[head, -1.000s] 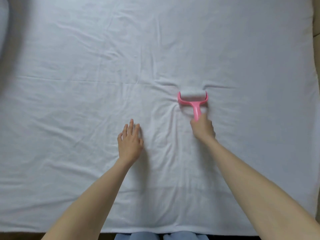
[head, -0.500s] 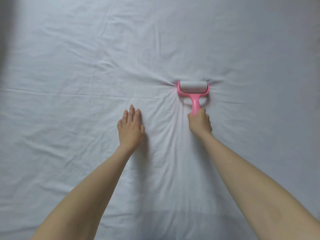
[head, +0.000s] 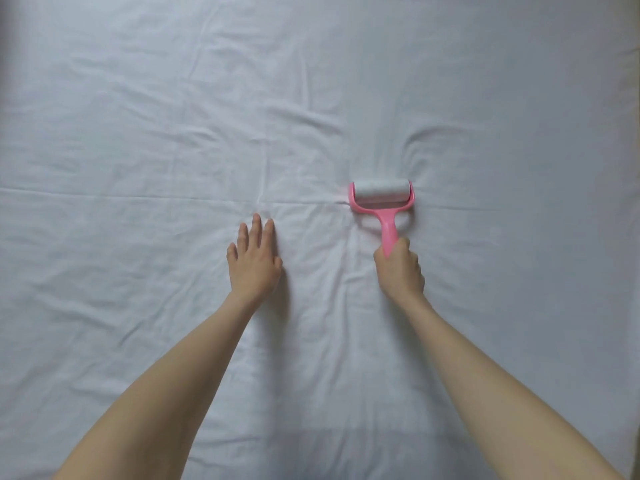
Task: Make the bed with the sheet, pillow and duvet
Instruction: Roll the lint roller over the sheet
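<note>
A: Entry — white sheet (head: 138,133) spread over the bed, filling nearly the whole head view. Creased throughout; one long straight fold line runs across the middle.

B: Hands?

A: Left hand (head: 254,259) lies palm down on the sheet, fingers straight and slightly spread, holding nothing. Right hand (head: 400,270) has its fingers curled tight round the pink handle of a lint roller (head: 382,199).

B: Roller position?

A: White drum flat on the sheet, just to the right of centre, on the far side of the right hand, handle pointing back toward the person. Fabric bunches into small ridges beyond the drum and round the frame.

B: Gap between hands?

A: Apart — side by side, a strip of puckered sheet between them. Both bare forearms reach in from the near edge.

B: Pillow, duvet?

A: Cannot tell where they are; only the sheet shows.
</note>
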`<action>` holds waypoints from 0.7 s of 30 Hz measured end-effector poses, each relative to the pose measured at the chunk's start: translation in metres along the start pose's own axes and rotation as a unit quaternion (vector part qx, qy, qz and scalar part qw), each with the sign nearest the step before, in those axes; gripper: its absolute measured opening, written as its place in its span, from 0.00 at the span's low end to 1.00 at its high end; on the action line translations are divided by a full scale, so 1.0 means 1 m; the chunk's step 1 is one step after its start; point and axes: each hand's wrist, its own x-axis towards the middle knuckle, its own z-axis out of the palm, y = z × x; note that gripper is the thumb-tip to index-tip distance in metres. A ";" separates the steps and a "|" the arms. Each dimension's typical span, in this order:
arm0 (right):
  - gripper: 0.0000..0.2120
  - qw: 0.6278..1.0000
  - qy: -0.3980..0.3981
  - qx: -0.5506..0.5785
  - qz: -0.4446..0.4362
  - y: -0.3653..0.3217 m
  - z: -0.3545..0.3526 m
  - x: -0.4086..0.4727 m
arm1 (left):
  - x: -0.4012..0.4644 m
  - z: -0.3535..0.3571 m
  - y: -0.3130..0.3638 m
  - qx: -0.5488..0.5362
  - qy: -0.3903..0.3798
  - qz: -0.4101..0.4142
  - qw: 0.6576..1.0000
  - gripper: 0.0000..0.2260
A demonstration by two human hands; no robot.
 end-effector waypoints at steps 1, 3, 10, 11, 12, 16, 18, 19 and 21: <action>0.10 1.000 -0.005 -0.006 0.008 0.013 0.005 -0.013 | 0.000 0.000 0.000 -0.004 0.001 -0.001 1.000 0.31; 0.10 1.000 -0.014 -0.014 0.014 0.033 0.014 -0.033 | -0.001 0.001 0.001 -0.015 0.007 -0.004 1.000 0.31; 0.12 1.000 0.002 0.007 0.022 0.016 0.013 -0.016 | 0.007 0.000 0.000 -0.043 0.078 0.016 0.996 0.22; 0.13 1.000 0.009 0.015 0.023 0.005 0.010 -0.005 | 0.012 -0.002 -0.001 -0.039 0.086 0.021 0.995 0.21; 0.14 0.999 0.016 0.022 0.023 -0.007 0.007 0.008 | 0.018 -0.004 -0.001 -0.038 0.092 0.025 0.995 0.21; 0.17 0.997 0.038 0.060 0.012 -0.060 -0.011 0.063 | 0.049 -0.020 0.002 -0.028 0.101 0.026 0.994 0.24; 0.18 0.996 0.045 0.073 0.002 -0.086 -0.023 0.093 | 0.069 -0.028 0.003 -0.014 0.102 0.024 0.994 0.25; 0.18 0.996 0.048 0.074 -0.005 -0.099 -0.030 0.108 | 0.079 -0.031 0.004 -0.009 0.102 0.022 0.995 0.25; 0.19 0.996 0.055 0.072 -0.019 -0.122 -0.043 0.136 | 0.098 -0.037 0.007 -0.007 0.100 0.016 0.995 0.25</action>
